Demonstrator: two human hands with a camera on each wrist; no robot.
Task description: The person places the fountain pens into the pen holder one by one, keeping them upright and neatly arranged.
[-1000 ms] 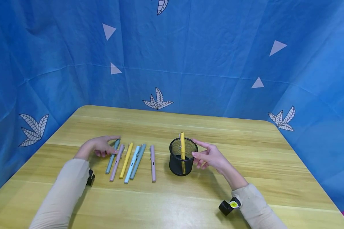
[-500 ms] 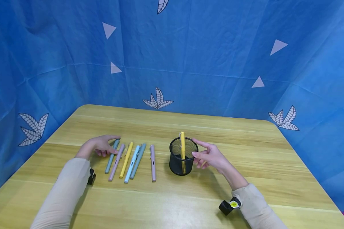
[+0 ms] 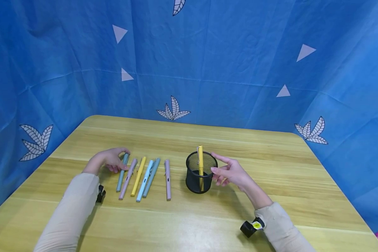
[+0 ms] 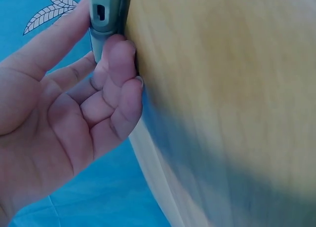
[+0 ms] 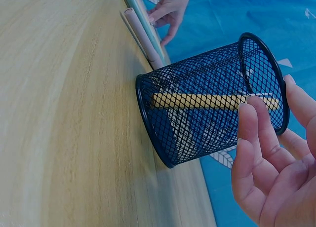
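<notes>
My left hand [image 3: 111, 160] pinches the leftmost grey-green pen [image 3: 121, 180] near its upper end. In the left wrist view, thumb and fingers sit on either side of this pen [image 4: 102, 15], whose barrel has a small dark slot. A round black mesh pen holder [image 3: 193, 180] stands upright on the table, with one yellow pen [image 3: 200, 157] leaning inside. My right hand [image 3: 231, 172] holds the holder's right side at the rim. In the right wrist view, the fingertips lie against the mesh of the pen holder [image 5: 197, 69] and part of the rim is hidden.
Beside the left hand lie a purple pen [image 3: 127, 180], a yellow pen [image 3: 139, 176], a light blue pen [image 3: 145, 182] and a grey-blue pen [image 3: 152, 178]. Another purple pen [image 3: 168, 180] lies closer to the holder. Blue cloth [image 3: 208, 70] hangs behind the wooden table [image 3: 192, 224].
The left index finger has curled in around the top of the grey-green pen, and that hand has shifted slightly left. The right hand and the pen holder have stayed still.
</notes>
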